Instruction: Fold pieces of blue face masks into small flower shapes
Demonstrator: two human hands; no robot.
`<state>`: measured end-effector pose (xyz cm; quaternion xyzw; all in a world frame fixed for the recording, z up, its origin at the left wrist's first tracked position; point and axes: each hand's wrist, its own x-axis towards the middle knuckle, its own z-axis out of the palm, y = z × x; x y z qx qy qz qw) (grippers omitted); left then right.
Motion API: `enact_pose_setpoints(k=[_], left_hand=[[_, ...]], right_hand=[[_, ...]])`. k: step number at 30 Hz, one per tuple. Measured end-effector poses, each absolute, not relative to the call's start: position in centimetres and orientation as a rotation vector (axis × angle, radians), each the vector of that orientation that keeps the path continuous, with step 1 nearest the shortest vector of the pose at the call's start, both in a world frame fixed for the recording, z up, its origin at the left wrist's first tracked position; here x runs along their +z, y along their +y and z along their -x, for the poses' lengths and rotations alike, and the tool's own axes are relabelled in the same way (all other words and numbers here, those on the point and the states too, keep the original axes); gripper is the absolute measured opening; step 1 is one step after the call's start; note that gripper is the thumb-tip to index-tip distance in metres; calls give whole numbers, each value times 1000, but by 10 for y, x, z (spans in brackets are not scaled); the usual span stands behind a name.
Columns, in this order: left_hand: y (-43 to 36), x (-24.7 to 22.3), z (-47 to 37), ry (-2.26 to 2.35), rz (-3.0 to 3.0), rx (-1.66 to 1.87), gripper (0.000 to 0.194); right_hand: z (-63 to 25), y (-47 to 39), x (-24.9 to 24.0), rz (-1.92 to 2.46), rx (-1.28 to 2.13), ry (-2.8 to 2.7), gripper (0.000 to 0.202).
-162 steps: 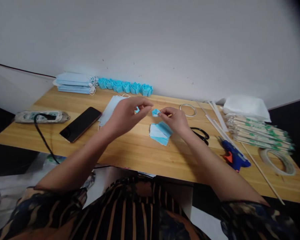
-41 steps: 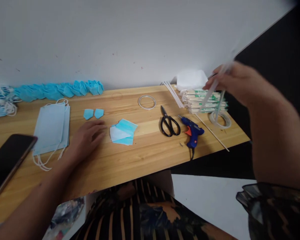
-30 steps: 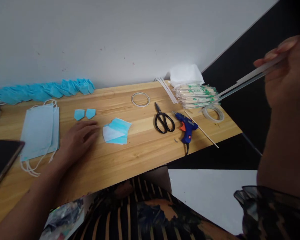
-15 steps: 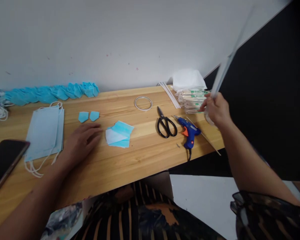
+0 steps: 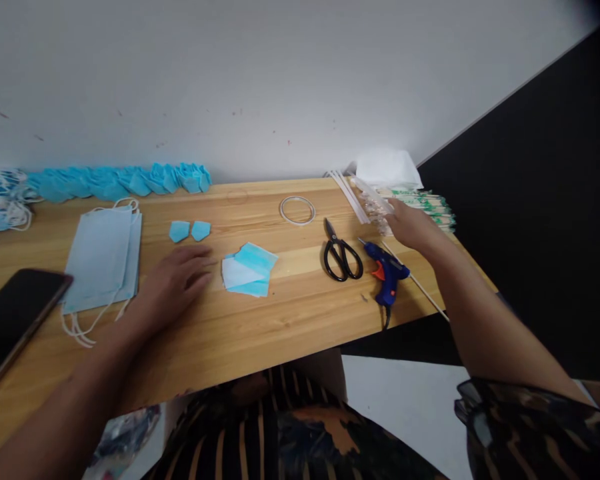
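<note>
On the counter before you, the phone lies at the left, the face masks just right of it and the flower row behind them. Farther right come the two small pieces, then the cut sheets. The ring lies behind and left of the scissors; the glue gun sits right of them, before the packaged sticks.

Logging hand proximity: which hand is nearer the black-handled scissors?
Right. The right hand is beyond and to the right of the scissors; the left hand is farther off, to their left, past the cut blue pieces.
</note>
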<state>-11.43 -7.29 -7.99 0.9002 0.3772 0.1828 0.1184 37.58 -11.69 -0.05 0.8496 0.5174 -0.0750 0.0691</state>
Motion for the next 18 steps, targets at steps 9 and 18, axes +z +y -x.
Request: enact_pose_setpoints(k=[9, 18], left_hand=[[-74, -80, 114, 1108, -2637, 511, 41], [-73, -78, 114, 1125, -2624, 484, 40]], right_hand=[[-359, -90, -18, -2545, -3, 1585, 55], [-363, -85, -16, -2431, 27, 1630, 50]])
